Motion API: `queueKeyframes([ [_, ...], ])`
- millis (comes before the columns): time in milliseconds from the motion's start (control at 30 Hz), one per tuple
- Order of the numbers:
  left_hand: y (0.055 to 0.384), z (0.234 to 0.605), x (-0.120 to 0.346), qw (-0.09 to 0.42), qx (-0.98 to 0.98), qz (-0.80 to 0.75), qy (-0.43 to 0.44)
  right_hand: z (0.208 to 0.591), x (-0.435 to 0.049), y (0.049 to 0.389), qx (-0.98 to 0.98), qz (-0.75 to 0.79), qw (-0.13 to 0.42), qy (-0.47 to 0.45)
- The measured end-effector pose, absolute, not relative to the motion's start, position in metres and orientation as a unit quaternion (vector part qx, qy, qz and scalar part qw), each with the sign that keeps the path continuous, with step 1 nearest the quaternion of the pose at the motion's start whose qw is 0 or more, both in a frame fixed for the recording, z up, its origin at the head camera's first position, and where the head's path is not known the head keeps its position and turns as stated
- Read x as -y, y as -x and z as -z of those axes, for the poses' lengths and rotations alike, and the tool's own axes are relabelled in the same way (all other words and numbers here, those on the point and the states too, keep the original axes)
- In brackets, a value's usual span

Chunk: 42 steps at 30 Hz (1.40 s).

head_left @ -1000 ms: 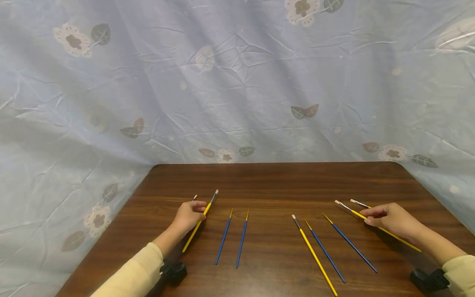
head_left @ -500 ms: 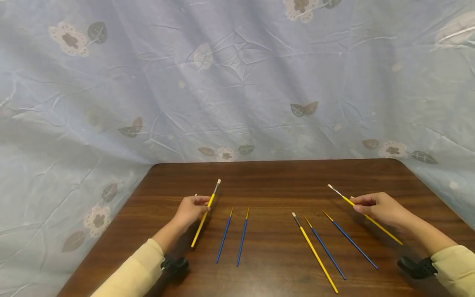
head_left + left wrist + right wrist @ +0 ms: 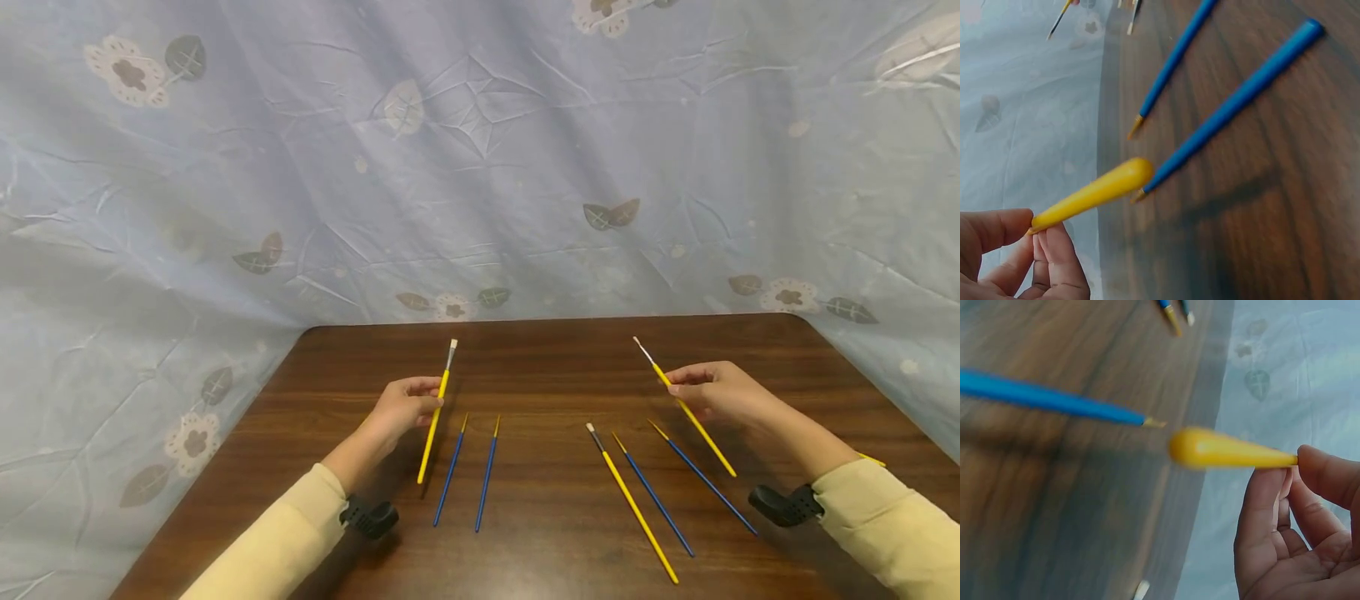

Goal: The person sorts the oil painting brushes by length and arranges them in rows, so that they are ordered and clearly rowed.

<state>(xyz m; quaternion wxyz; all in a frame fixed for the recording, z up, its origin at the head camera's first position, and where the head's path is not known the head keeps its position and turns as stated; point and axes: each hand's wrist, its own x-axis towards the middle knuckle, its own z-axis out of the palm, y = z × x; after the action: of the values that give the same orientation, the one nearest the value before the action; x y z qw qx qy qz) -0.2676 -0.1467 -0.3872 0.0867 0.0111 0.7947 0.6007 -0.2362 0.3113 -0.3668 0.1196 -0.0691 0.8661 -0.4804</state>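
My left hand (image 3: 400, 408) pinches a yellow paintbrush (image 3: 430, 442) between thumb and fingers, bristles upward; its handle end (image 3: 1100, 190) points at the left wrist camera. Two thin blue paintbrushes, one (image 3: 450, 475) and another (image 3: 487, 479), lie just right of it. My right hand (image 3: 726, 392) pinches another yellow paintbrush (image 3: 707, 433), tilted with bristles up and left, raised off the wood in the right wrist view (image 3: 1235, 450). Nearest it on the table is a blue paintbrush (image 3: 716, 487). Left of that lie a blue paintbrush (image 3: 656, 500) and a yellow paintbrush (image 3: 637, 512).
The brown wooden table (image 3: 555, 367) ends at a pale floral curtain (image 3: 525, 167). Behind my right forearm shows the end of a yellow brush handle (image 3: 872, 459). A yellow sliver (image 3: 365, 421) shows beside my left wrist, mostly hidden.
Both hands have lifted their yellow paintbrushes and carried them inward, the left hand to the right, the right hand to the left. The brushes lying between them stay put.
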Motion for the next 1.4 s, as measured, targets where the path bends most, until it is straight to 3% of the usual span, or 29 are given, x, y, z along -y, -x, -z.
queueKeyframes([
  [400, 0.283, 0.378, 0.114, 0.083, -0.761, -0.643, -0.019, 0.357, -0.275, 0.266, -0.811, 0.568, 0.138, 0.028],
  [1133, 0.326, 0.378, 0.055, 0.165, -0.723, -0.671, -0.002, 0.363, -0.209, 0.317, -0.76, 0.637, 0.13, -0.007],
  [1400, 0.346, 0.385, 0.043, 0.162, -0.723, -0.672, 0.014, 0.374, -0.189, 0.333, -0.752, 0.645, 0.134, -0.026],
])
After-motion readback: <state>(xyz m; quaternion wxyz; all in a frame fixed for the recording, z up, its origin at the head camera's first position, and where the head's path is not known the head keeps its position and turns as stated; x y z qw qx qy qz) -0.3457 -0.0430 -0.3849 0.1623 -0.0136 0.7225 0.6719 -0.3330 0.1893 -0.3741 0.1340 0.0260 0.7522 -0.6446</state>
